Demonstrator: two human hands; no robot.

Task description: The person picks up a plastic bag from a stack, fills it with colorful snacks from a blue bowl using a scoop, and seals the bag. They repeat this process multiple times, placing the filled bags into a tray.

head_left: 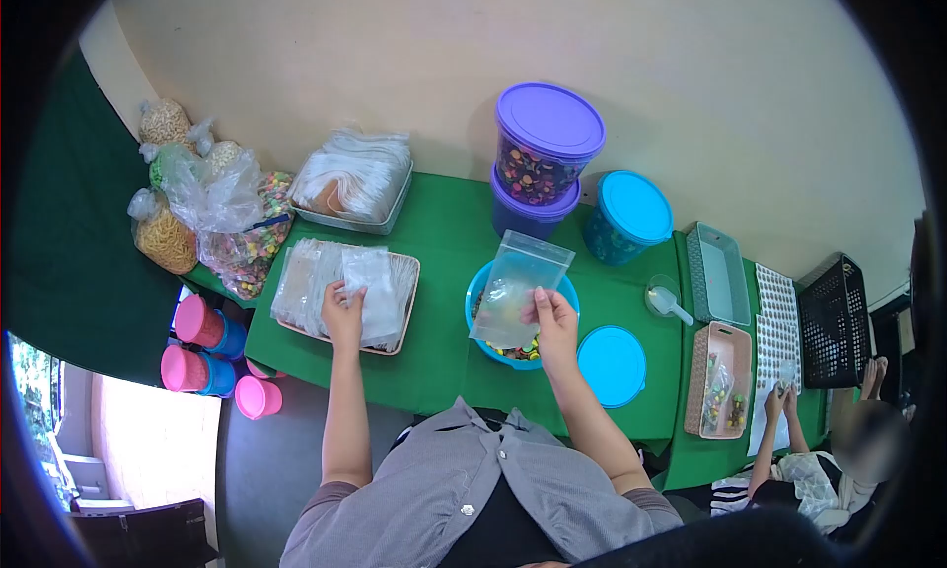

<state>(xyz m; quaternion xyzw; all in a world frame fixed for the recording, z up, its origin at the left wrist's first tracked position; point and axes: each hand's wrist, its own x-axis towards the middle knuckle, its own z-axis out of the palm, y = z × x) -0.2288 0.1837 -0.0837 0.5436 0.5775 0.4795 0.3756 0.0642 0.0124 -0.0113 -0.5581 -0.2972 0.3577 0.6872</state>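
My right hand [557,333] pinches a clear zip bag [521,282] by its right edge. The bag hangs over a round blue tub [570,290] with colourful small pieces in it, hiding much of the tub. At the left, my left hand [342,316] has its fingers closed at the edge of a whitish plastic bag [372,290]. That bag lies on top of a stack of similar bags [298,287] in a shallow pink tray [404,316]. A flat blue lid [612,367] rests right of the tub.
Two purple-lidded tubs [547,124] stand stacked behind, beside a blue-lidded tub [631,213]. A scoop [671,303], baskets [718,272] and sticker sheets [779,321] lie rightward, near another person's hands [781,398]. Snack bags [237,213] and a bag-filled basket [355,178] occupy the left.
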